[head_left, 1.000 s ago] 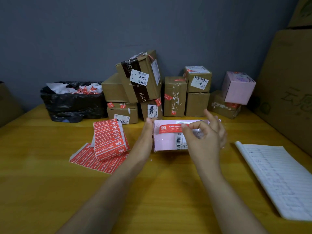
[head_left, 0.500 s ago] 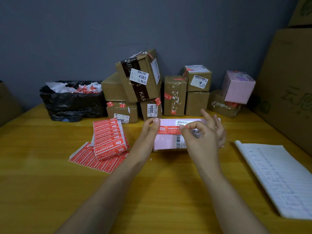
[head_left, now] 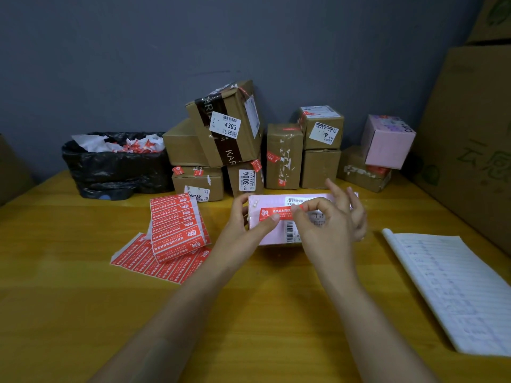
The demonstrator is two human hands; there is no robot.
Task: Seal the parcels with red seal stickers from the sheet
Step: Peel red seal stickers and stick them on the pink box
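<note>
right hand (head_left: 323,225) is out over the counter (head_left: 276,327), thumb and forefinger pinching the right end of the red seal sticker (head_left: 272,210) with the other fingers fanned out, probably to lay it straight. left hand (head_left: 243,217) curls round the left end of the pink parcel (head_left: 279,236), its thumb pressing the sticker's left part down, anchoring it i guess. sticker sheets (head_left: 177,225) lie just left of that hand. stacked parcels (head_left: 284,156) sit by the wall.

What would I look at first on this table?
In the middle, the left hand holds a pink parcel while the right hand pinches a red sticker on it. Left of them lie bright red sticker sheets, and brown boxes are piled up behind.
</note>
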